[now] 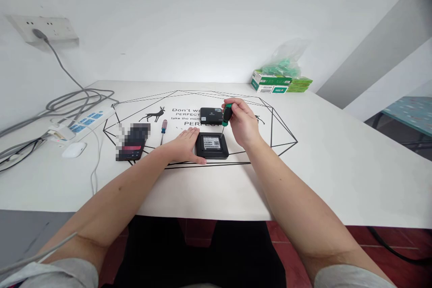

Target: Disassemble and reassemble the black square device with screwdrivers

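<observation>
The fingers of the right hand are closed around the green and black handle of a screwdriver, held upright with its shaft pointing down. Its tip meets the upper right part of a black square box that lies flat on the white surface, below and to the left of those fingers. A white printed label covers the middle of the box. The left hand lies at the box's left side, palm down, fingers extended and not wrapped around anything, the thumb near the lower left corner. Just beyond the box, left of the right fingers, sits a smaller black case. Left of the left fingers lie a second screwdriver with a blue and red handle and, farther left, a dark phone.
</observation>
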The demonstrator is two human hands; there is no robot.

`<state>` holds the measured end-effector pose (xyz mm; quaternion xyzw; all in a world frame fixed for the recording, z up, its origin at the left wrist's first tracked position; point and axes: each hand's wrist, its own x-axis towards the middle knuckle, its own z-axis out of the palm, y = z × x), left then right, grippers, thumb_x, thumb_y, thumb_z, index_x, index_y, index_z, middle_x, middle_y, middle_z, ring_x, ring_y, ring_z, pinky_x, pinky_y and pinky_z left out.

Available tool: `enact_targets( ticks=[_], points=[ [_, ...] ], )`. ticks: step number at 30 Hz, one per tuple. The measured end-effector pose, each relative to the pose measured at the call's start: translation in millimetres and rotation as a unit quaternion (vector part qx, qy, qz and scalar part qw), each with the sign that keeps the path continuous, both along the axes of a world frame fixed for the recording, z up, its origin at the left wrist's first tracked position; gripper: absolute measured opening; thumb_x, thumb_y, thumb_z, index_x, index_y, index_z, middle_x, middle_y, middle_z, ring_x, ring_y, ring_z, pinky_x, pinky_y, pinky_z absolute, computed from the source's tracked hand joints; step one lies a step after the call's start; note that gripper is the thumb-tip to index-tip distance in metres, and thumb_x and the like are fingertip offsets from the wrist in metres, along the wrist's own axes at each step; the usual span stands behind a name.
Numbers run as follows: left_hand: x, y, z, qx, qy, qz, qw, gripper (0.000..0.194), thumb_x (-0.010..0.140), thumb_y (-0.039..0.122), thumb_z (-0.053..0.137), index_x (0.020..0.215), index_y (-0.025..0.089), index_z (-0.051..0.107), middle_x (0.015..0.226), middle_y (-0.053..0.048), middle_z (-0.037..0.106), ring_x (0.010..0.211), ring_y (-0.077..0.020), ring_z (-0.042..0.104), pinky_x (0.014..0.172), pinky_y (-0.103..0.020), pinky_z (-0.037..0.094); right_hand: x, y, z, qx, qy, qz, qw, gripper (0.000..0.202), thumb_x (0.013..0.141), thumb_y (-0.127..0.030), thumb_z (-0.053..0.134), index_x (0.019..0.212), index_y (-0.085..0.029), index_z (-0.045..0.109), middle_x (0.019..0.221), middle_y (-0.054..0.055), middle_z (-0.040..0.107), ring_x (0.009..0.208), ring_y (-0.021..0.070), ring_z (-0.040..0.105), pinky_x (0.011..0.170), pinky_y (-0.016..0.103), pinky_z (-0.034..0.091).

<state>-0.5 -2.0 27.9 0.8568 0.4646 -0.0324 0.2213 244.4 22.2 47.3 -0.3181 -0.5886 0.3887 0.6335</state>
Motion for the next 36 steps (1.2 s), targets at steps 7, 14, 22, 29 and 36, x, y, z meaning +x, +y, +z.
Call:
enact_targets(
  ticks=[7,14,22,29,36],
  points=[
    [-2.6,3.1,-4.1,0.0,-0.018,-0.004,1.0,0.154,0.076,0.096,0.066,0.183,0.012,-0.007,0.19,-0.023,-0.002,0.175,-0.0481,-0.003,0.142,-0.06,0.01,-4.7,-3.5,-0.1,-0.006,-0.003,-0.002,1.0,0.053,0.082,-0.074,0.085,0.11,-0.033,0.068,0.1,-0.001,0.065,0.09,0.0193,0.062,0.079,0.036,0.057],
    [-1.8,3.4,-4.5,0.001,-0.007,-0.004,1.0,0.155,0.075,0.097,0.066,0.183,0.012,-0.005,0.19,-0.021,-0.002,0.175,-0.0474,-0.002,0.143,-0.058,0.009,-0.8,0.0,-3.7,0.002,0.016,-0.011,1.0,0.047,0.087,-0.07,0.083,0.114,-0.033,0.07,0.102,0.0,0.067,0.09,0.0188,0.065,0.082,0.037,0.059],
    [-1.5,3.2,-3.9,-0.002,-0.005,-0.004,1.0,0.154,0.076,0.096,0.067,0.183,0.011,-0.004,0.19,-0.022,-0.004,0.175,-0.0469,-0.003,0.143,-0.058,0.008,-3.2,0.8,-5.8,0.02,0.011,-0.05,0.999,0.054,0.08,-0.072,0.089,0.113,-0.034,0.069,0.103,0.0,0.067,0.091,0.0192,0.065,0.079,0.036,0.059],
    [-1.5,2.7,-3.3,-0.004,-0.007,0.001,1.0,0.156,0.074,0.097,0.067,0.183,0.01,-0.004,0.19,-0.021,-0.003,0.175,-0.048,-0.002,0.143,-0.06,0.009,3.5,2.8,-3.9,0.015,0.012,-0.044,0.999,0.035,0.086,-0.051,0.085,0.112,-0.033,0.073,0.103,0.0,0.069,0.093,0.0205,0.066,0.087,0.041,0.06],
    [-2.3,2.3,-3.4,-0.005,0.002,0.005,1.0,0.155,0.074,0.098,0.067,0.183,0.011,-0.002,0.19,-0.02,-0.004,0.176,-0.046,-0.003,0.143,-0.056,0.009,0.9,-0.7,-2.2,-0.005,0.032,-0.031,0.999,0.033,0.096,-0.06,0.071,0.113,-0.032,0.071,0.105,0.002,0.072,0.098,0.0218,0.07,0.09,0.043,0.061]
  ],
)
